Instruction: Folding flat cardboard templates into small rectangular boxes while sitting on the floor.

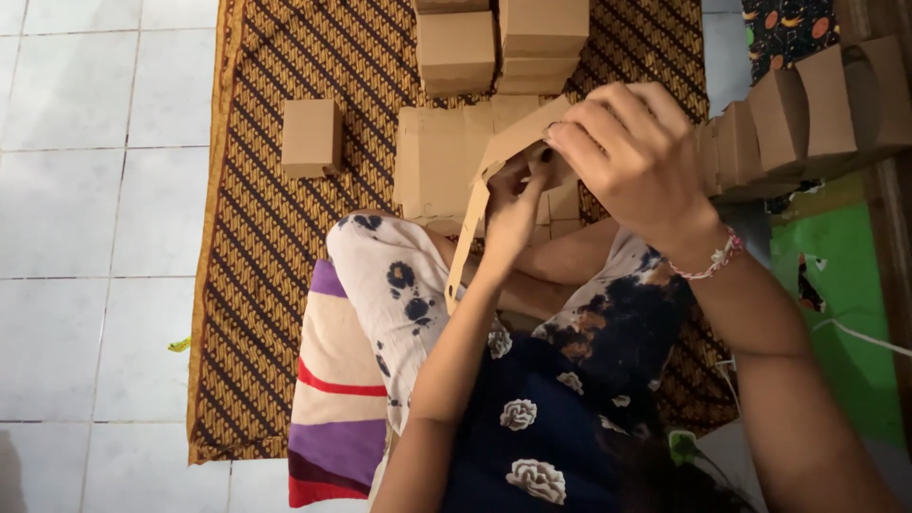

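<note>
From my remote seat, the biggest thing under me is the brown patterned mat [275, 247], laid over the white tiled floor [85, 209]. At its far edge stand folded cardboard boxes [503, 43], stacked together and closed, so I cannot tell whether anything is in them. One small cardboard box [311, 138] sits apart toward the mat's left edge, also closed. Beyond the right edge a row of flattened box blanks [807, 104] leans in a line. Nearer me a striped cushion [332, 399] lies at the mat's near edge, beside my knee.

The unfolded cardboard blank [442, 161] is held up over the middle of the mat, between both hands. Its narrow strip [465, 237] hangs down with its long axis running from the hands toward my lap. My right hand [632, 157] is on top, fingers curled narrowly over the blank's upper flap. My left hand [513, 204] comes from below, fingertips pinching the fold just beside the right thumb. The two hands touch there; the left is nearer the strip.
</note>
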